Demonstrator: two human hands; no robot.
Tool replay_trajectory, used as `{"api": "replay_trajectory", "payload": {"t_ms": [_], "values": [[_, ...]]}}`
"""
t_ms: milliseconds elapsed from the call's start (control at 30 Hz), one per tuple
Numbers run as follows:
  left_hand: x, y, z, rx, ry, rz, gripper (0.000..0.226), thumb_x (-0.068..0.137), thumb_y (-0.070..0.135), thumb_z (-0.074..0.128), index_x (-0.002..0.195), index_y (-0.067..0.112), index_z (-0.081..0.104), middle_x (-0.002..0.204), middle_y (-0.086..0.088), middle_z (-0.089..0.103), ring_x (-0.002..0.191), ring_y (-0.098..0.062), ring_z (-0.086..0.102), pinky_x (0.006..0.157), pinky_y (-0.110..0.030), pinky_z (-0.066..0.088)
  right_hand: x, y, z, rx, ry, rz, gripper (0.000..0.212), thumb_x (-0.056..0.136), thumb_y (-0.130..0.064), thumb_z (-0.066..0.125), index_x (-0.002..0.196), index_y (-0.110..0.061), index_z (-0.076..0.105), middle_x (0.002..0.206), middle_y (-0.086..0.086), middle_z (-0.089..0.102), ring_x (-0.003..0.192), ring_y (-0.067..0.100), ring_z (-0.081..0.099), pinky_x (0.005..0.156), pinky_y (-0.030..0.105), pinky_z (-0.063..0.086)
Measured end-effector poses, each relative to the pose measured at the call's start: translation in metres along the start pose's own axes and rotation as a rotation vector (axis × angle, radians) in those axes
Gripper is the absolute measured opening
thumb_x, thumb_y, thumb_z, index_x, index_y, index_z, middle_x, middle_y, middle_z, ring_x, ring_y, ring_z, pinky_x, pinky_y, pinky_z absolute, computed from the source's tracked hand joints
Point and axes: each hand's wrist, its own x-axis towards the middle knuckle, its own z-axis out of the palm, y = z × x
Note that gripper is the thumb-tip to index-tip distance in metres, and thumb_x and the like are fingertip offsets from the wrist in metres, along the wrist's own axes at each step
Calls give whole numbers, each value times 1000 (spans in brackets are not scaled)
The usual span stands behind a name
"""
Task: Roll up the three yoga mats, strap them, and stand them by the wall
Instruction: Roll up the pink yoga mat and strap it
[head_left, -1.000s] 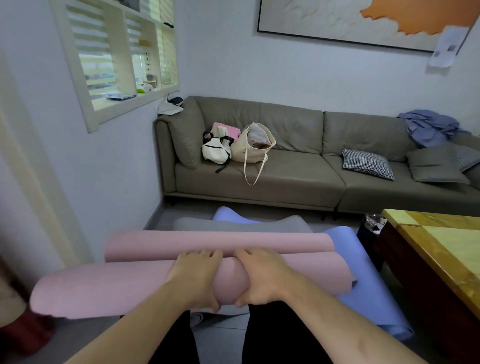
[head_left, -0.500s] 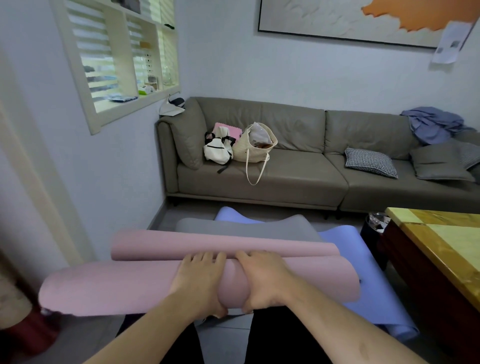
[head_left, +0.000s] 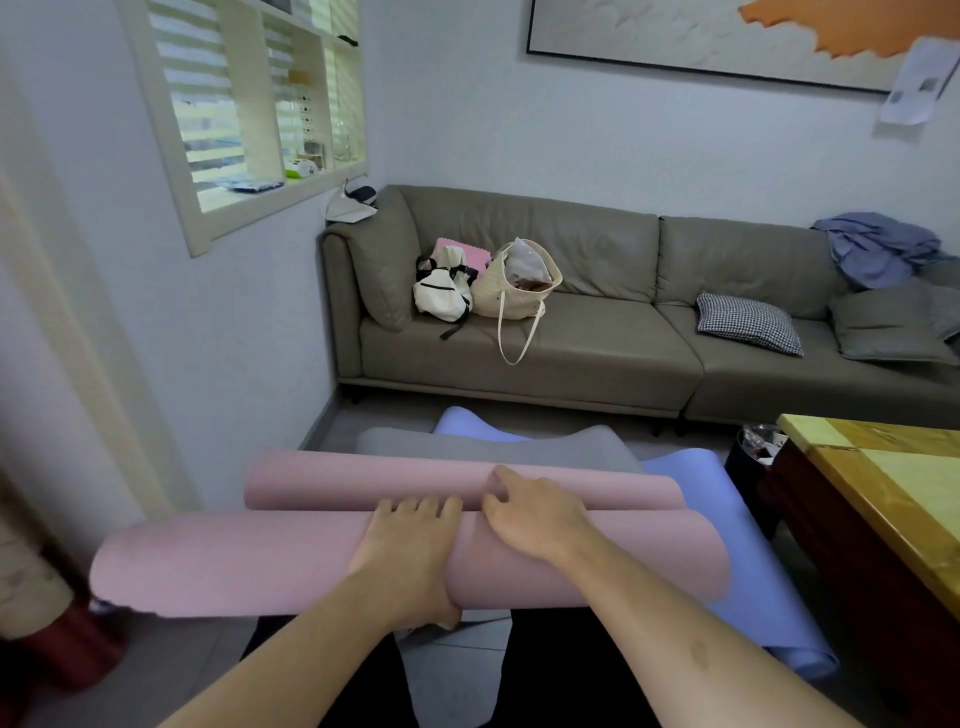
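Note:
A pink yoga mat (head_left: 249, 566) lies across my lap as a thick roll, its loose end curling up just beyond as a second, thinner fold. My left hand (head_left: 410, 556) grips the middle of the roll, fingers over the top and thumb underneath. My right hand (head_left: 535, 514) lies on top of the roll beside it, fingers stretched forward onto the loose fold. Under the pink mat a grey mat (head_left: 488, 441) and a lavender-blue mat (head_left: 727, 519) lie flat on the floor, partly hidden.
A grey sofa (head_left: 597, 364) with bags (head_left: 519, 286), cushions and clothes stands ahead against the far wall. A wooden table (head_left: 883, 483) is close on the right. The left wall (head_left: 218, 338) with a window niche runs beside the mats.
My right hand has lifted off the front of the roll and reached forward onto the loose fold. The pink roll sits slightly higher and closer; my left hand keeps its grip.

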Motion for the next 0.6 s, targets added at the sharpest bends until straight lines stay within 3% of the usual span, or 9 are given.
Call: {"api": "replay_trajectory", "payload": {"t_ms": [67,167,267,333,467,600], "values": [[1,-1,-4,-35,-8,-3,84,53,73,68,119,28,45,121,7,59,110,-22,58,94,-42,43,-4,2,0,-35,29,-42,53,104,-52,33,151,-34,46,153,2,57,138,30,52,106,44,46],[6,-2,-15,-174,-69,-60,80,73,96,39,112,27,53,118,4,65,110,-24,62,95,-44,44,-4,4,0,-50,3,-56,58,108,-49,28,163,-33,34,166,-3,42,148,27,44,112,45,40],[20,-12,-21,-308,-172,-81,48,105,62,23,106,27,56,126,-1,67,115,-27,60,95,-43,45,5,9,6,-49,12,-72,54,105,-50,23,143,-27,52,159,-8,47,141,24,50,108,46,44],[31,-21,-21,-378,-238,-112,40,105,46,21,103,30,58,133,1,66,118,-24,58,98,-41,45,9,12,10,-53,13,-92,55,105,-51,21,140,-26,55,160,-11,44,143,21,48,111,47,42],[49,-26,-16,-365,-328,-203,62,98,51,18,127,28,67,139,-1,65,118,-24,59,99,-41,45,4,14,16,-89,18,-165,53,109,-46,21,140,-26,58,161,-10,41,146,18,44,113,43,39],[57,-23,-18,-387,-390,-234,57,106,50,24,144,26,59,152,-3,55,131,-24,53,110,-42,40,-17,17,27,-172,198,-248,49,103,-51,23,128,-27,58,133,-3,52,123,26,56,100,44,45]]}}
